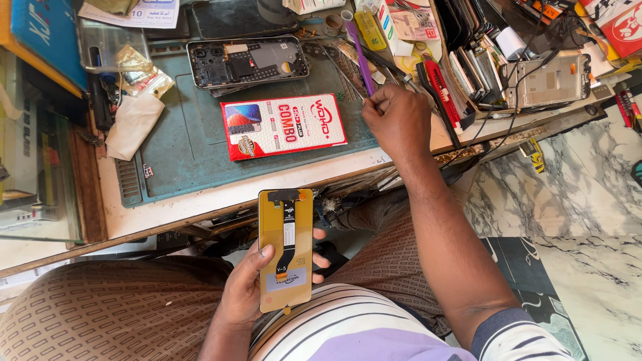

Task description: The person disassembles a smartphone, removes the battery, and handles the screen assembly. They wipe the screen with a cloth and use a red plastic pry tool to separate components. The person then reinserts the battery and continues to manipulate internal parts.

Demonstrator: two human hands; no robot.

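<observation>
Seated at a cluttered repair worktop (200, 200), seen from above, left to right. Left hand (251, 284) wrapped around a replacement phone display panel (286, 249), held over the lap with its gold-coloured back up and a black flex ribbon (287, 241) running down the middle. Thumb on the near face, fingertips (319, 257) curled over the far edge. Judged light, thin and stiff, but brittle: glass front, delicate ribbon. Best gripped by the long edges, as here, clear of the ribbon and its connector at the bottom.

Further along, on the teal work mat (194, 150): one red-and-white display package (283, 126), flat and unopened-looking. Behind it, one opened phone (247, 61), back cover off and circuitry exposed. One dark phone or screen (241, 19) beyond that.

Right hand (400, 120) reaching across the worktop, fingers pinched shut on a purple pry tool (361, 57), a slim plastic stick angled away from the body. Likely light, slightly flexible, easy to hold near its lower end.

Far right: one bare metal phone frame (545, 80) among stacked spare parts and cables, too jumbled to count. One red-handled tool (441, 90) just beside the wrist.
</observation>
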